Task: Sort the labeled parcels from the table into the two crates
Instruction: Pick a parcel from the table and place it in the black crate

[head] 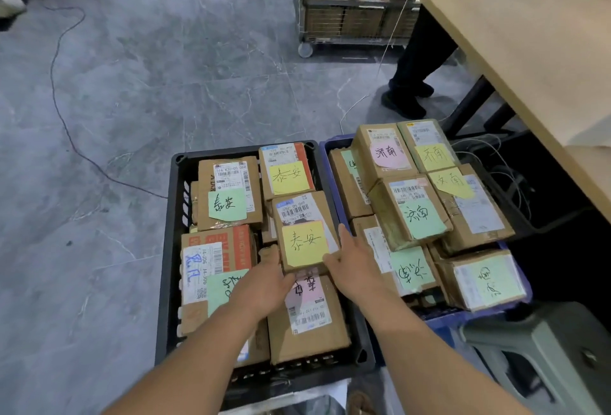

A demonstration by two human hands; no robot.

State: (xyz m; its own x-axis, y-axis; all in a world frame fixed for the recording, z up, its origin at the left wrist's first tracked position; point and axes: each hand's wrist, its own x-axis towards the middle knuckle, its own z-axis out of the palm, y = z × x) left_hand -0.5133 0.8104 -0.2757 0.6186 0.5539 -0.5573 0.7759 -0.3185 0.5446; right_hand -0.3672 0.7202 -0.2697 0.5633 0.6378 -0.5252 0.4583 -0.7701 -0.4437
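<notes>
A cardboard parcel with a yellow handwritten note (305,236) lies on top of other parcels in the black crate (168,249) on the floor. My left hand (264,277) grips its near left corner and my right hand (352,265) grips its near right edge. Under it sits a parcel with a pink note (309,312). The blue crate (463,317), right beside the black one, is piled high with parcels bearing green, pink and yellow notes, such as one with a green note (415,213).
A wooden table (529,37) juts in at the upper right. A person's dark legs and shoes (410,84) stand behind the crates. A wheeled wire cart of boxes (350,1) stands at the back. A grey stool (542,358) sits at lower right. A cable (62,110) runs across the floor.
</notes>
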